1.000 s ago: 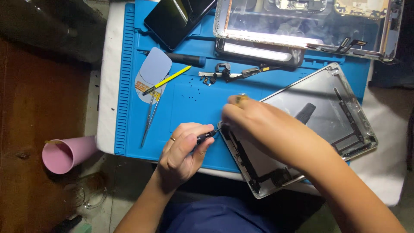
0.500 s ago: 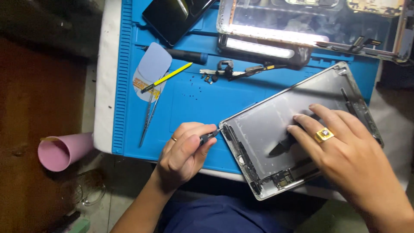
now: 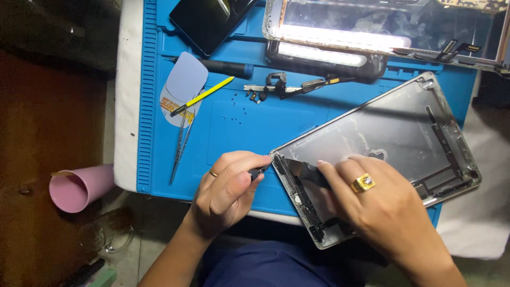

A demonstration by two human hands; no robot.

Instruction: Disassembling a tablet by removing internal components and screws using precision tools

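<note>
Head view: left hand [image 3: 228, 194] grips a tool [image 3: 258, 171] at the gutted shell [image 3: 382, 138]; right hand [image 3: 372, 204] lies flat inside, parts [image 3: 297, 87] already out.

Dim surroundings (glaring lamp [image 3: 340, 45] above).

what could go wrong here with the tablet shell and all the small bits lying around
1. The left hand presses a dark tool tip at the corner of the metal tablet shell; a slip might gouge the dark parts along that edge.
2. The shell overhangs the blue mat's near edge, held by the right hand; letting go might tip it.
3. Tiny loose parts lie unboxed on the mat and may get brushed away.
</note>
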